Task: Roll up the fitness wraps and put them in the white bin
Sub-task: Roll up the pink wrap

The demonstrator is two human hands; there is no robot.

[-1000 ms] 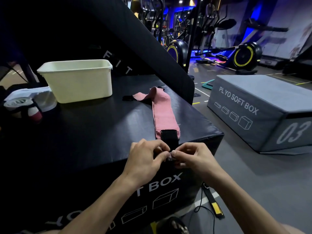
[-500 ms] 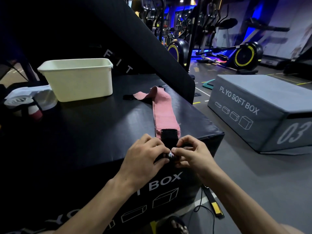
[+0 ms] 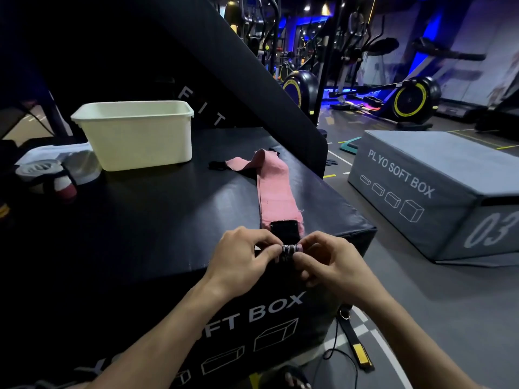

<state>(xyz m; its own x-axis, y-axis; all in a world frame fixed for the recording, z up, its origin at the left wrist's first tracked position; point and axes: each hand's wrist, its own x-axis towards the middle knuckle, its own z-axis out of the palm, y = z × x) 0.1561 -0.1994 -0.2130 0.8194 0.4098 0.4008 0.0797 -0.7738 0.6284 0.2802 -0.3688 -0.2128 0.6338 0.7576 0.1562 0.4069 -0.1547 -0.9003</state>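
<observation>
Both hands meet at the near edge of a black plyo box, pinching the started end of a pink wrap (image 3: 273, 189) between them. The left hand (image 3: 241, 256) has its thumb and curled fingers (image 3: 268, 242) closed narrow on the left end of a small tight roll (image 3: 290, 249), and the right hand (image 3: 328, 258) pinches the right end of that same roll with its thumb and fingers (image 3: 307, 239) in the same narrow hold. The roll lies crosswise between the two sets of fingertips, dark with a pink end showing beside the right fingers. Just beyond the fingers a black patch (image 3: 283, 228) on the wrap runs into the roll, and past it the unrolled pink length lies flat on the top of the black plyo box (image 3: 157, 217), stretching away from the fingers toward the far edge, where it folds leftward to a dark end tab (image 3: 217, 165). The white bin (image 3: 137, 136) stands upright well beyond and to the left of the left fingers, apart from the wrap. Farther left of the bin lie other rolled wraps (image 3: 45, 175) beside pale folded material. To the right of the right fingers, on the floor, sits a grey plyo box (image 3: 438, 175) marked 03, with exercise bikes (image 3: 412, 99) behind it
</observation>
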